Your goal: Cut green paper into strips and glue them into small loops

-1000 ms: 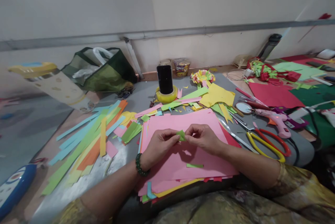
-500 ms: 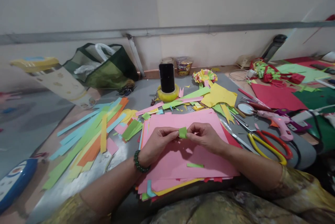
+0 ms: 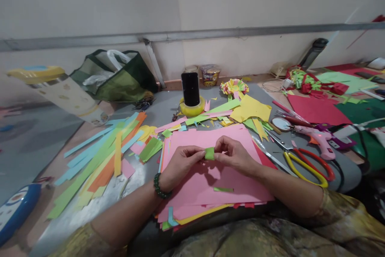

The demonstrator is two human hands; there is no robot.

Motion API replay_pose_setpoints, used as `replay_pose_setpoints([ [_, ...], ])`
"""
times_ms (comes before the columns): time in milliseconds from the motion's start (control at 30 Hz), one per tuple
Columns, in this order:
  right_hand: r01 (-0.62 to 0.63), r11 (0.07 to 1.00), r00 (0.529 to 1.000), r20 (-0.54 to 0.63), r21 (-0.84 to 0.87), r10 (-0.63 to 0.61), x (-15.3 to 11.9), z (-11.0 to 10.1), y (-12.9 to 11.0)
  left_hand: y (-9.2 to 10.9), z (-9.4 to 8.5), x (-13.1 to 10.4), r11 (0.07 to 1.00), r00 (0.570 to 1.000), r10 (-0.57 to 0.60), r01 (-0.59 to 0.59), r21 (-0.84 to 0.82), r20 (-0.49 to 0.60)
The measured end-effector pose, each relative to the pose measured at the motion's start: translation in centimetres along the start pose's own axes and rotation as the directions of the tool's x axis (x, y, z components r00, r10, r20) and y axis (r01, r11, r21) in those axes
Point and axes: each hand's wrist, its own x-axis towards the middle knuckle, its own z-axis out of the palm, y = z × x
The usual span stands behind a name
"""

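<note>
Between my two hands is a small green paper piece [image 3: 209, 153], raised over a stack of pink paper [image 3: 192, 193]. My left hand [image 3: 185, 164], with a dark bead bracelet [image 3: 161, 186] at the wrist, pinches the piece's left edge between thumb and finger. On the other side my right hand [image 3: 236, 156] pinches the right edge, its index finger bent. A thin green paper strip [image 3: 223, 189] lies on the pink sheets below my hands. The undersides of the fingers are hidden.
Colored paper strips [image 3: 102, 160] fan out at left. Scissors [image 3: 306, 164] and a pink glue gun [image 3: 319, 140] lie at right. A phone [image 3: 190, 90] stands behind on a yellow tape roll [image 3: 192, 108]. A tumbler [image 3: 66, 92] leans at far left; a paper flower [image 3: 234, 86] sits at the back.
The right index finger has lifted and bent a little more, and the green paper has tilted slightly. The whole view has shifted slightly. Both hands keep hold of the piece.
</note>
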Motion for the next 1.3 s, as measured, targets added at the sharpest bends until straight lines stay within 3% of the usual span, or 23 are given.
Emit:
replay_pose_setpoints([
  [200, 0.052, 0.998, 0.996, -0.065, -0.025, -0.053, 0.08, 0.16, 0.08, 0.66, 0.47, -0.15, 0.997, 0.998, 0.042, -0.045, 0.059, 0.049],
  [400, 0.092, 0.995, 0.992, -0.081, -0.042, -0.095, 0.1, 0.13, 0.38, 0.66, 0.58, -0.29, 0.995, 0.999, -0.009, 0.005, 0.103, 0.041],
  [767, 0.038, 0.999, 0.998, -0.046, -0.016, -0.038, 0.04, 0.13, 0.26, 0.54, 0.61, -0.18, 0.987, 0.997, 0.058, -0.065, 0.145, 0.048],
  [1300, 0.067, 0.994, 0.998, 0.003, -0.088, -0.067, -0.03, 0.03, 0.17, 0.04, 0.98, -0.4, 0.979, 0.995, 0.071, -0.083, 0.185, 0.075],
])
